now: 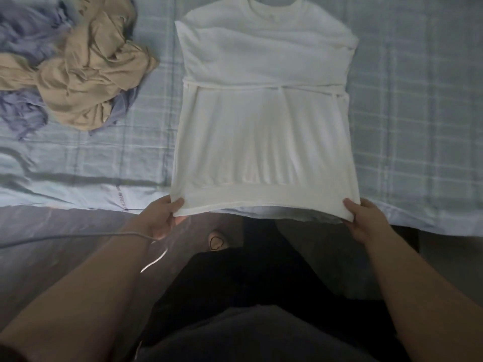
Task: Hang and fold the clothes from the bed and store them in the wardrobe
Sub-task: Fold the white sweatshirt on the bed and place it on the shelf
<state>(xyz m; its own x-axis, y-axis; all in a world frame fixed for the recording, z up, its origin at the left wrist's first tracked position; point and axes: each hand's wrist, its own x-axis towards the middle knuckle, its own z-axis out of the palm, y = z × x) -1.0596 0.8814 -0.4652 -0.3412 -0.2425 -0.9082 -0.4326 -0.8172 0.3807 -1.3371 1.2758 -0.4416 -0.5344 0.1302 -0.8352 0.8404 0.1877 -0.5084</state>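
Observation:
A white sweatshirt lies flat on the bed, neck away from me, its sleeves folded across the chest. Its ribbed hem hangs just past the bed's near edge. My left hand pinches the hem's left corner, thumb on top. At the hem's right corner my right hand grips the cloth the same way. A crumpled beige garment sits on a rumpled lilac garment at the bed's far left.
The bed wears a pale blue checked sheet. Its near edge runs across the middle of the view. Below it is grey floor with a thin cable lying on it, and my foot shows between my arms.

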